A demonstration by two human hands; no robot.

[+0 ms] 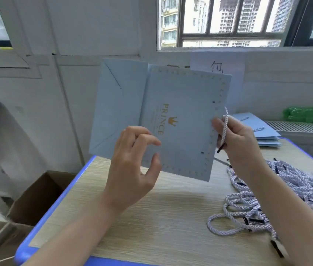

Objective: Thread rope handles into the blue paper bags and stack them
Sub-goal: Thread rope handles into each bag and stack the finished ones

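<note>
One wood-grain table (151,217) across the lower frame; flat blue paper bag (180,121) held upright at centre; heap of rope handles (278,189) lower right; stacked bags (263,131) right of centre; left hand (132,166) loosely curled, gripping nothing; right hand (238,139) pinching one rope (225,127) at the bag's edge

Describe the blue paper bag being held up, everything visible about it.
The blue paper bag is pale blue, flat-folded, and looks like matte card. It is held in the air above the table, turned on its side, its folded base flap to the left. The face shows gold "PRINCE" lettering, a crown and a dotted border, with small dark holes near the right edge. The right hand holds that edge along with a white twisted rope; the left hand is at its lower front.
</note>
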